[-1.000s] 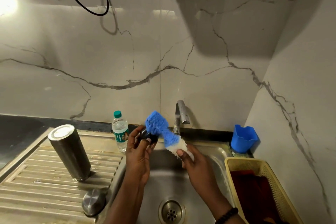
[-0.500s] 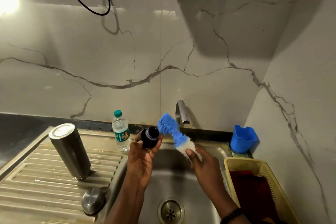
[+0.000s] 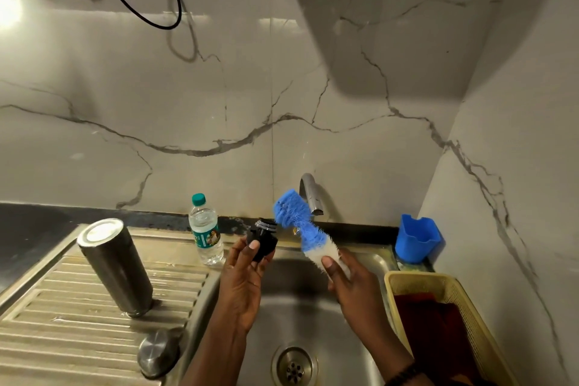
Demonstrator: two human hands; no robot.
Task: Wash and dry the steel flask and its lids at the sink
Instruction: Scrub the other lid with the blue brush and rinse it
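My left hand [image 3: 242, 279] grips a small black inner lid [image 3: 262, 239] above the sink basin [image 3: 300, 316], its threaded end pointing up and right. In my right hand [image 3: 347, 282] is a blue and white bottle brush [image 3: 299, 224]; its blue head sits just right of the lid, close to it. The steel flask [image 3: 115, 266] stands upside down on the ribbed draining board [image 3: 62, 323] at the left. A round steel outer lid [image 3: 158, 352] rests near the board's front corner.
The tap [image 3: 311, 196] curves over the basin behind the brush, no water visible. A small water bottle [image 3: 205, 230] stands behind the basin, a blue plastic cup [image 3: 416, 238] at the back right. A yellow basket [image 3: 448, 323] with a dark red cloth sits at the right.
The brush head has come off the black lid and swung to the right. My left hand turned the lid, so its threaded end now shows.
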